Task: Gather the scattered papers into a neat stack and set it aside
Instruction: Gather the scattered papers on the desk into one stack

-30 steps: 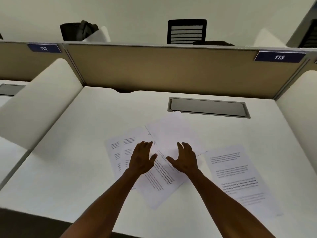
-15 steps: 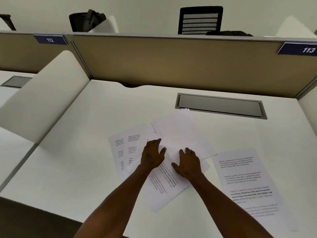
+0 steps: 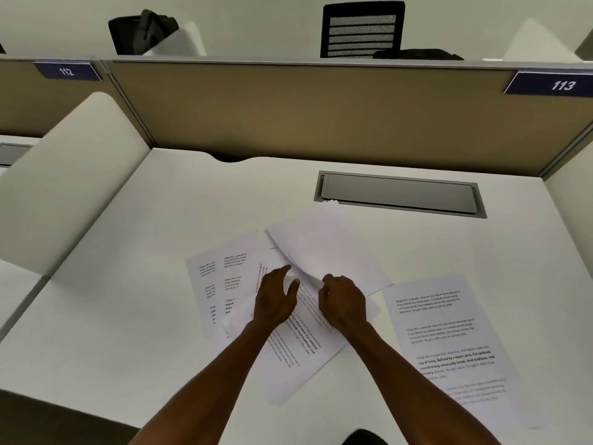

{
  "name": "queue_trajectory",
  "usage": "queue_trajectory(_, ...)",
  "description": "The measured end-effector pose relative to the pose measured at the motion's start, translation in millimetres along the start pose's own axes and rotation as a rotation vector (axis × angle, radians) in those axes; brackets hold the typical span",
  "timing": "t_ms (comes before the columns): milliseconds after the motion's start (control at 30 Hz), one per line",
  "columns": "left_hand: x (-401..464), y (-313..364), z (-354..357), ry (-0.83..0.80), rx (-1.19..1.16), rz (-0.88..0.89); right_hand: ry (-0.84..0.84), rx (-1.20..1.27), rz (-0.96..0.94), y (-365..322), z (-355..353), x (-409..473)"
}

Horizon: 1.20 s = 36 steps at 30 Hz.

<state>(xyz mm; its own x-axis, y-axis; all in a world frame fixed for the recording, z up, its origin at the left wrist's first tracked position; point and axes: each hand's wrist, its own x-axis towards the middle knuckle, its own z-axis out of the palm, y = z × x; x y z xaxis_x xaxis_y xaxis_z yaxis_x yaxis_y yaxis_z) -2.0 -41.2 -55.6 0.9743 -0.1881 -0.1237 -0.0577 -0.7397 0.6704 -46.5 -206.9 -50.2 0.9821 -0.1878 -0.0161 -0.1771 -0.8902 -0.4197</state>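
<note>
Several white printed sheets lie fanned out on the white desk point(image 3: 128, 316). A blank-looking top sheet point(image 3: 324, 248) lies tilted over the middle ones, and its near corner is lifted. My right hand point(image 3: 343, 303) pinches that lifted corner with curled fingers. My left hand point(image 3: 276, 297) rests flat on the printed sheet point(image 3: 298, 351) beneath, fingers spread, its fingertips touching the lifted edge. Two overlapping pages point(image 3: 215, 277) lie to the left. A separate printed page point(image 3: 446, 342) lies apart on the right.
A grey cable hatch point(image 3: 398, 194) is set into the desk behind the papers. A tan divider panel point(image 3: 321, 114) closes the back, white side wings point(image 3: 70, 187) flank the desk. Chairs stand beyond the divider.
Both hands came down from hovering onto the papers. My right hand closed on the top sheet's near corner and raised it. The camera has moved closer.
</note>
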Motion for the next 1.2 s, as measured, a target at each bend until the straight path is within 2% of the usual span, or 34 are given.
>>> queue_trajectory(67,-1.5,3.2,-2.9,0.037,0.069,0.14,-0.005,0.06,-0.071,6.9,-8.7,6.1)
queue_trajectory(167,6.4,19.0,-11.6,0.033,0.199,0.428,-0.15,0.148,-0.191,16.1,-32.5,19.7)
queue_trajectory(300,27.2,47.1,-17.6,-0.065,0.328,0.576,-0.265,0.136,-0.283,17.1,-62.6,38.6)
queue_trajectory(367,35.1,58.1,-18.0,-0.114,0.313,0.531,-0.278,0.211,-0.266,17.4,-76.1,46.6)
queue_trajectory(433,43.2,66.5,-20.8,-0.118,0.239,0.424,-0.22,0.338,-0.21,22.5,-89.3,51.7)
queue_trajectory(567,56.0,81.4,-41.2,-0.042,0.015,0.319,0.135,0.64,0.116,47.5,-103.6,47.6)
queue_trajectory(633,59.5,88.1,-51.6,0.0,-0.085,0.292,0.226,0.759,0.28,60.3,-100.3,40.6)
queue_trajectory(733,63.7,97.4,-61.9,0.004,-0.221,0.179,0.211,0.876,0.425,71.2,-85.5,32.8)
queue_trajectory(833,69.6,104.5,-69.1,-0.038,-0.335,0.073,0.138,1.202,0.522,70.8,-72.9,29.0)
queue_trajectory(900,73.1,107.3,-74.6,-0.074,-0.447,0.016,0.076,1.335,0.537,69.6,-65.8,28.1)
queue_trajectory(1033,76.5,109.0,-83.7,-0.165,-0.647,-0.096,-0.068,1.339,0.463,62.4,-58.4,26.0)
queue_trajectory(1200,81.6,106.4,-95.7,-0.32,-0.937,-0.258,-0.165,1.365,0.369,55.6,-59.4,25.6)
